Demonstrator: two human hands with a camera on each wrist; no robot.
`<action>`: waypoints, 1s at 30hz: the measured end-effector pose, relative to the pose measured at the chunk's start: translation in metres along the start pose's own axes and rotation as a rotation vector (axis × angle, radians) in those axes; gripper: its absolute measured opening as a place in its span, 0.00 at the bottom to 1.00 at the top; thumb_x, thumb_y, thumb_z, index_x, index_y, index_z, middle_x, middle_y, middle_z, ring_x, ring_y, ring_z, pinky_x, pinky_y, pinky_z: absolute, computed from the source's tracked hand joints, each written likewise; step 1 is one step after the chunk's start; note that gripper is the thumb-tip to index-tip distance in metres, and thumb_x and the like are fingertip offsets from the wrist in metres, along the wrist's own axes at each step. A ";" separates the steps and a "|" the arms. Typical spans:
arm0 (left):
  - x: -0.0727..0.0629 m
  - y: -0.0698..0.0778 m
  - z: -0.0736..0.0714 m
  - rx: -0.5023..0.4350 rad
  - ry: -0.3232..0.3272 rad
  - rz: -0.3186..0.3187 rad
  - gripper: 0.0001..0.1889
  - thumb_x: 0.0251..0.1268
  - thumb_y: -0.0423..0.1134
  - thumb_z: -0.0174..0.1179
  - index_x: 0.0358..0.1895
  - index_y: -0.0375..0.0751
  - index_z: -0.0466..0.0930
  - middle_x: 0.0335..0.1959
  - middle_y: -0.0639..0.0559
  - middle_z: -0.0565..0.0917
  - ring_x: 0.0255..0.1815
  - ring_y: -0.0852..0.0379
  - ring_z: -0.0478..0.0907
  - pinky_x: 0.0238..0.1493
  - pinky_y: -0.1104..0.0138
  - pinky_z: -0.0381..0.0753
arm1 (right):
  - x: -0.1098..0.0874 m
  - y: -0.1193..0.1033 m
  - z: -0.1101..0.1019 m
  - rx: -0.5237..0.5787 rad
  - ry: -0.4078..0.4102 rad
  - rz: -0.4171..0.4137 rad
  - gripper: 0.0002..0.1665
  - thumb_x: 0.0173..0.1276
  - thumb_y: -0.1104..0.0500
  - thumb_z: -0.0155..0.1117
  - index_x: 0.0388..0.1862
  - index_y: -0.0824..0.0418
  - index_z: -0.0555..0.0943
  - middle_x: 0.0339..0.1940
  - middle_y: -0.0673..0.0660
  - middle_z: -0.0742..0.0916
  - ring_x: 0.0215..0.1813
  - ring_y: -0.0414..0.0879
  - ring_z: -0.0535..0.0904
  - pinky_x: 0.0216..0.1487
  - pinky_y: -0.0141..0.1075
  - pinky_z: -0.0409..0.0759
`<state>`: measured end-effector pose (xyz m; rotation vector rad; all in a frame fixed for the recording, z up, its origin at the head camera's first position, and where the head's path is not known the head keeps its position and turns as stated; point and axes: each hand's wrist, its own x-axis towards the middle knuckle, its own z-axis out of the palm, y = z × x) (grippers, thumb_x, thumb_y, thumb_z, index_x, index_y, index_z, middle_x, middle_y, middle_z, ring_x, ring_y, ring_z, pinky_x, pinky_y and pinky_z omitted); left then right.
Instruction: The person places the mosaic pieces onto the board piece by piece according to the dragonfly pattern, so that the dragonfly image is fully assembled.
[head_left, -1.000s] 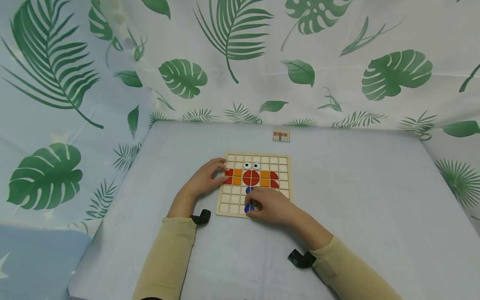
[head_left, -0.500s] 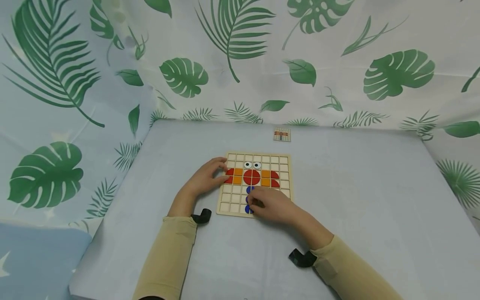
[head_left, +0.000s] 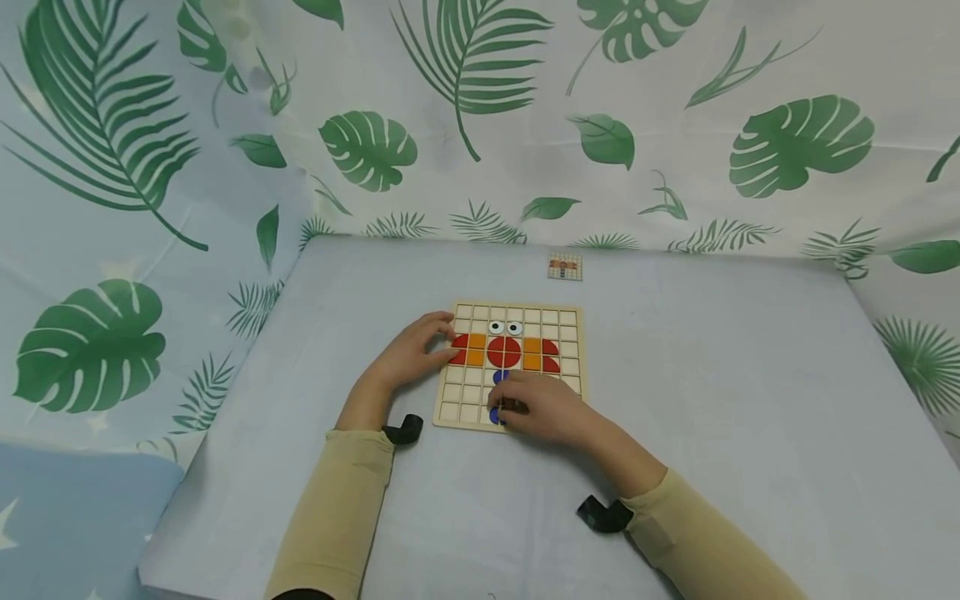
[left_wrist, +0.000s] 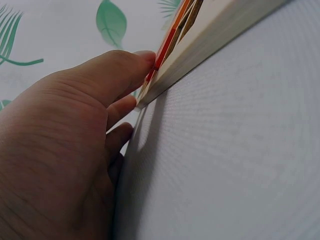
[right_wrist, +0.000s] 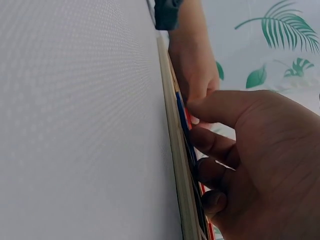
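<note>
A square wooden grid board (head_left: 460, 412) lies on the table in the head view. Red quarter-round tiles form a circle (head_left: 503, 352) at its middle, flanked by orange square tiles (head_left: 476, 350) and more red tiles (head_left: 550, 346). Two eye tiles (head_left: 496, 327) sit above the circle. My left hand (head_left: 401, 354) rests at the board's left edge, thumb on a red tile. Below the circle runs a column of blue rounded tiles (head_left: 500, 377). My right hand (head_left: 546, 407) has curled fingers and thumb on the lower blue tiles, partly hiding them.
Behind the board lies a small pattern card (head_left: 565, 266) showing a similar design. The pale table (head_left: 712, 400) meets leaf-printed cloth (head_left: 495, 158) at the back and sides. Black wrist mounts (head_left: 604, 514) stick out near both sleeves.
My right fingers shift slightly on the blue column, and the middle blue tile, seen half a second ago, is now covered. My left hand keeps its place.
</note>
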<state>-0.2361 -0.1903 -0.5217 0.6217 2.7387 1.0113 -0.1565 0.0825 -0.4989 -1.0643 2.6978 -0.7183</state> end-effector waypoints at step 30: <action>-0.009 -0.009 0.009 -0.084 -0.001 -0.032 0.17 0.69 0.49 0.61 0.56 0.50 0.73 0.74 0.52 0.67 0.79 0.49 0.58 0.79 0.53 0.56 | -0.005 0.000 -0.003 0.072 0.025 0.160 0.06 0.72 0.49 0.61 0.40 0.45 0.84 0.33 0.38 0.83 0.36 0.36 0.75 0.41 0.33 0.77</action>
